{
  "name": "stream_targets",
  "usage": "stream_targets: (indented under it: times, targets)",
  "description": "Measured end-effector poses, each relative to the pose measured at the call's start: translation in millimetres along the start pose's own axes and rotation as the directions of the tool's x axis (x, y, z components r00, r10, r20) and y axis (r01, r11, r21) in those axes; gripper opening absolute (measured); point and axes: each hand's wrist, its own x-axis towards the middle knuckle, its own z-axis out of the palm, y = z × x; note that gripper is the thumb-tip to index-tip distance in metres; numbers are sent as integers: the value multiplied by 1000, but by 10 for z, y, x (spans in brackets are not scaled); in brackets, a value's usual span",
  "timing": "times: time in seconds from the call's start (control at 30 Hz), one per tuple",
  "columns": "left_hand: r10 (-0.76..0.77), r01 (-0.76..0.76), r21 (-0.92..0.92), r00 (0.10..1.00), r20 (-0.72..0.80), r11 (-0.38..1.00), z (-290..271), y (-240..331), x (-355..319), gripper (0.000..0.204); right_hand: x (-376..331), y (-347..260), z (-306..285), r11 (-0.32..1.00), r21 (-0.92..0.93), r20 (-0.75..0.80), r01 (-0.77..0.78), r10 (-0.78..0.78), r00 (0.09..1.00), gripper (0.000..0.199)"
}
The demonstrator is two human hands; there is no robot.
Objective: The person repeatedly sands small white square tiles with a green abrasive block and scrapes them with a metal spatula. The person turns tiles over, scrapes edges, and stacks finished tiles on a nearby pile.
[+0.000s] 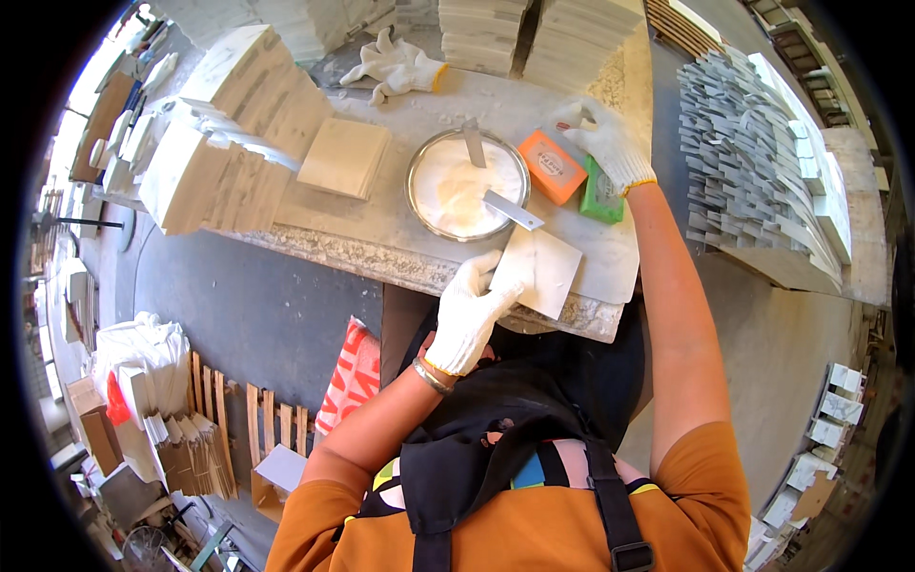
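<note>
A square white marble tile (539, 275) sticks out over the near edge of the stone bench. My left hand (467, 319), in a white knit glove, grips the tile by its left side. My right hand (610, 148), gloved too, is just past an orange block (553, 167) and a green block (601, 194), its fingers curved and apart. Whether its fingertips touch anything, I cannot tell. Left of the blocks stands a round metal bowl (414, 195) of white paste. One scraper (474, 143) stands in the paste; another scraper (515, 210) lies across the rim towards the tile.
Squared tiles (345, 157) lie left of the bowl, beside tall tile stacks (214, 181). A loose white glove (396, 71) rests at the back, near more stacks (481, 33). Many grey pieces (739, 153) are piled to the right. Below the bench lies a red-and-white sack (350, 377).
</note>
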Motion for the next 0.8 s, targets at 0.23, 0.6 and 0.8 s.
stream_targets:
  times: [0.23,0.6,0.8]
  targets:
    - [-37,44,-55,992,123,998,-31,39,8,62,-683,-239,-387,995,81,-181,56,-41,983,36]
    - [-6,21,-135,993,117,991,-495,385,-587,76,-1085,-992,-203,996,53,303,71,-84,949,46]
    - [246,-256,-77,962,-120,964,-733,850,-543,75,-1034,-1160,35,1000,27,361,11,-20,932,40]
